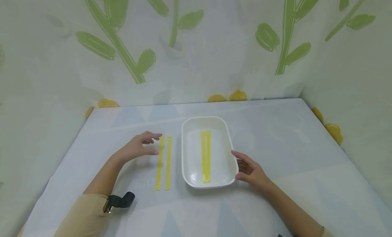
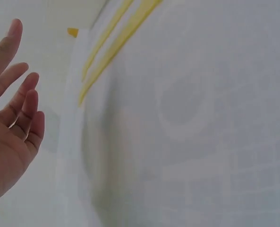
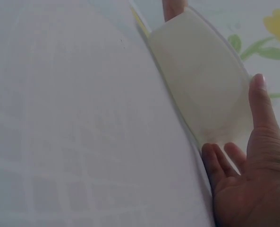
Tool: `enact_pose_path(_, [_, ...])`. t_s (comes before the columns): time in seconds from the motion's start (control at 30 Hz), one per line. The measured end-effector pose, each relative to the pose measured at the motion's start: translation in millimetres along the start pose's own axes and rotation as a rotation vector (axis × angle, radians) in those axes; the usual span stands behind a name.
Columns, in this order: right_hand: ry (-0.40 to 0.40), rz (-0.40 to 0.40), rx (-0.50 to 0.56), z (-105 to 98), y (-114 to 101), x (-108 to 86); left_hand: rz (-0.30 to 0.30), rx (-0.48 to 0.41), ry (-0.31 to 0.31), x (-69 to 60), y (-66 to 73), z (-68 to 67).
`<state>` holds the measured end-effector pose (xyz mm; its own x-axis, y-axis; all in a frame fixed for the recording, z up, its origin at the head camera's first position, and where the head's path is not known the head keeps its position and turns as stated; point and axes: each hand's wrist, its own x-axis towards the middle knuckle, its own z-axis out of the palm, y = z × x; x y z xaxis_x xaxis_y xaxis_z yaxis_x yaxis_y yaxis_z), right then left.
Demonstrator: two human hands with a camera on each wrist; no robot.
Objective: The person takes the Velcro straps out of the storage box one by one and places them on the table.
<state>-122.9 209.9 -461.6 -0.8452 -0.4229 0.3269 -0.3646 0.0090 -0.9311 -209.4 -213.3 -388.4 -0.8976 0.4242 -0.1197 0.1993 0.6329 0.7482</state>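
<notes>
Left hand (image 1: 137, 147) is hovering at the far end of the 2 yellow strips (image 1: 168, 162) lying on the table (image 1: 275, 128), thumb well apart from the fingers, fingers loosely bent, nothing pinched. From the head view it overlaps the outer strip, but I honestly can't tell if a fingertip touches it; the left wrist view makes it look clear.

Right hand (image 1: 252, 170) is up against the right side of a white tray (image 1: 220, 158), fingers and thumb spread along the edge rather than wrapped around it.

Strips on the table run parallel with a small gap, just left of the tray. Another 2 yellow strips (image 1: 204, 158) lie lengthwise inside it, right up beside each other, maybe overlapping a bit.

Also there's a tan sleeve (image 1: 85, 213) on the left arm, a black gadget (image 1: 122, 200) at that wrist, and a leafy green-on-white backdrop (image 1: 214, 43) behind everything.
</notes>
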Motion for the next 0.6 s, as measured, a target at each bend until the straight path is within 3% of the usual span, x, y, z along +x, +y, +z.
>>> enact_pose_path(0.13, [-0.004, 0.012, -0.003, -1, 1, -1.2, 0.102, -0.055, -0.026, 6.2, 10.8, -11.3])
enact_pose_path(0.23, [-0.010, 0.006, 0.002, -1, 1, -1.5, 0.135, -0.089, -0.055, 11.7, 21.1, -19.8])
enact_pose_path(0.4, [-0.008, 0.008, 0.007, -1, -2, -1.9, 0.145, -0.084, -0.068, 26.1, 41.0, -28.2])
enact_pose_path(0.6, [-0.014, 0.008, -0.001, -1, -2, -0.1, 0.128, -0.108, -0.102, 42.6, 58.0, -28.8])
